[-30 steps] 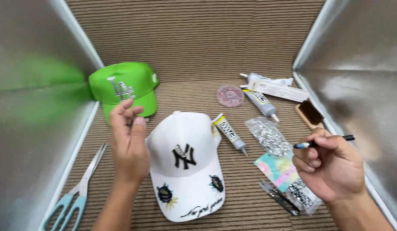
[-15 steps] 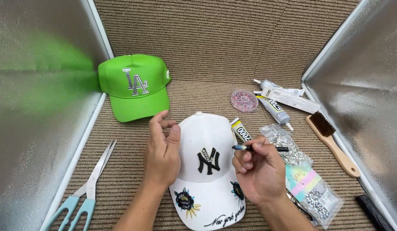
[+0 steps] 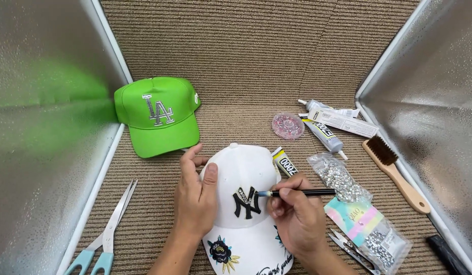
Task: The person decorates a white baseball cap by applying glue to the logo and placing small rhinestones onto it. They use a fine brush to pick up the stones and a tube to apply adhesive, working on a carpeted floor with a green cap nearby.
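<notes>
A white cap with a black embroidered logo and flower patches lies in front of me on ribbed carpet. My left hand rests on the cap's left side, thumb pressed on the crown. My right hand grips a thin black pen-like tool, its tip touching the upper right of the logo, where small stones sit. A glue tube pokes out from behind the cap's right side.
A green cap sits at the back left. Scissors lie at the left. On the right are a pink dish of stones, glue tubes, bags of rhinestones, a wooden brush and small snips. Silver walls stand on both sides.
My right hand brought the pen tool from the right onto the cap's logo. My left hand came down and settled on the cap's left side.
</notes>
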